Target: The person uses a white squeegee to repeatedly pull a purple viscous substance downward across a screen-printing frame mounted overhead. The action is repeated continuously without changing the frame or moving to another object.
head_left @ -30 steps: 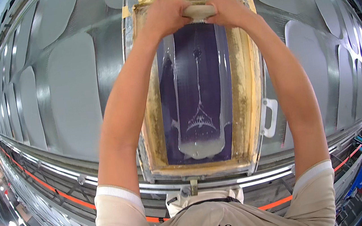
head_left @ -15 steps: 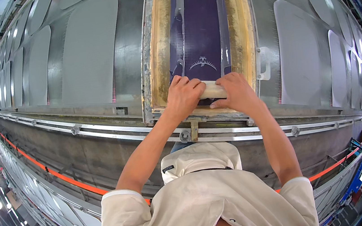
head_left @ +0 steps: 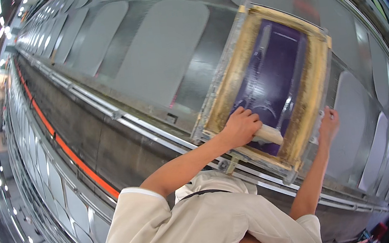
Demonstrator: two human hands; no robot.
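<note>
A printing screen with a yellowed frame and a dark purple mesh lies on the long table. Near its close end, my left hand is closed around the left part of a pale squeegee, which rests across the mesh. Shiny streaks of wet ink run along both sides of the purple area, and a light printed arc lies just beyond the squeegee. At the frame's right side my right hand has its fingers curled at the white side handle, partly covering it.
Rows of grey rounded panels lie on the table to the left, and more panels to the right. A metal rail runs along the table's near edge. An orange strip borders the neighbouring table at the left.
My right hand has let go of the squeegee and moved right to the frame's side handle. My left hand stays on the squeegee. The whole view has turned, with the screen now tilted and farther right.
</note>
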